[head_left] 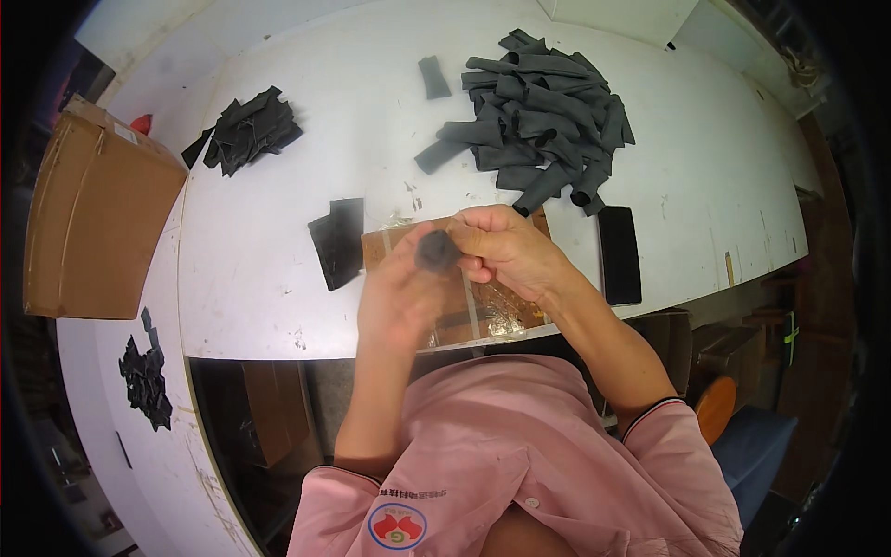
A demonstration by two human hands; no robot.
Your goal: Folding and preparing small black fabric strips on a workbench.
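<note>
Over the near edge of the table, my right hand (pixel 509 247) has its thumb and fingers closed on a dark fabric tube (pixel 436 251), whose end faces up. My left hand (pixel 401 290) is beside the tube on its left, smeared by motion, so its grip is unclear. Beneath both hands lies a brown cardboard sheet (pixel 379 249) with clear tape across it. Left of the cardboard are flat black pieces (pixel 340 243), partly overlapping. A large heap of dark grey fabric tubes (pixel 548 116) lies beyond my right hand, and one single tube (pixel 433 77) rests apart from it.
A black oblong thing (pixel 620 255) lies right of the cardboard. Toward the far left is a pile of black pieces (pixel 246 132), with a smaller pile (pixel 146 381) on the side table. A tall cardboard box (pixel 104 218) stands at the left. Boxes (pixel 733 356) sit below the table's right side.
</note>
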